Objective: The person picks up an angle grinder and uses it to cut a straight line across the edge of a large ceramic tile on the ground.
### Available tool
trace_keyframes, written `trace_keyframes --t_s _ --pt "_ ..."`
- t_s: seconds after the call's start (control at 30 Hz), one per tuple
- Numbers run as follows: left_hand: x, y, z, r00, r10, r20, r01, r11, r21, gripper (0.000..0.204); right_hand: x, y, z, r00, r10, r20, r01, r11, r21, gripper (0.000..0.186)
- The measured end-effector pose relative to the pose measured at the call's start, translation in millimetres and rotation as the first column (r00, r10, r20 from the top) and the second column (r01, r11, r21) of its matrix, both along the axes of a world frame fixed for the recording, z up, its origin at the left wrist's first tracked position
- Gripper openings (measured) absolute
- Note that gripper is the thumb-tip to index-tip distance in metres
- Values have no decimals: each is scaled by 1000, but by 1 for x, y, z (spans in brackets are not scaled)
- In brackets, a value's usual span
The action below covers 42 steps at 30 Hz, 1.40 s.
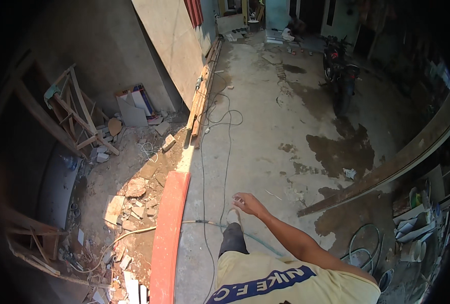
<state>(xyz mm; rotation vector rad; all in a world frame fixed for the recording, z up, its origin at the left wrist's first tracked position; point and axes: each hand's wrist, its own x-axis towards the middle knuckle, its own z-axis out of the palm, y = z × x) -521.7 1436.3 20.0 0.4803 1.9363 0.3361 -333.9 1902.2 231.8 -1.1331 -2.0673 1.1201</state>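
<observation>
My right hand (245, 201) hangs over the concrete ground beside my stepping leg (233, 236), its fingers curled; whether they hold anything small is too hard to make out. My left hand is not in sight. Thin dark cables and a hose (212, 222) cross the ground near my foot. Just left of me lies a long red board (168, 238). Farther ahead a power tool (198, 84) rests near stacked wooden planks (197, 126) beneath a leaning panel (169, 45).
Rubble (138, 187) and a wooden frame (88, 121) lie at the left. A motorcycle (339, 76) stands ahead right. A long beam (377, 172) and piled scraps (415, 223) are at the right. A person (291, 33) crouches by the far doorway.
</observation>
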Motion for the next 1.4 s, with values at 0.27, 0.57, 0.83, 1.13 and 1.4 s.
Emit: trace_keyframes --t_s 0.27,0.57,0.83,1.13,1.4 --pt "-193 369 54 750 612 250 -660 668 345 35 175 99 -88 681 -98 725 440 847 -299 45" --pt "-294 810 133 940 251 -232 -46 766 641 37 281 87 -160 369 -722 585 890 94 -446 30" --pt "-124 1004 88 903 -352 -247 430 734 526 43 278 262 -229 253 -768 589 775 -203 -599 32" --pt "-203 1144 57 874 -145 -463 269 939 215 49 187 804 -59 704 -709 -44 645 664 -377 37" --pt "-275 1429 15 881 -106 -461 221 954 202 60 57 1000 -28 715 -698 38 650 644 -403 38"
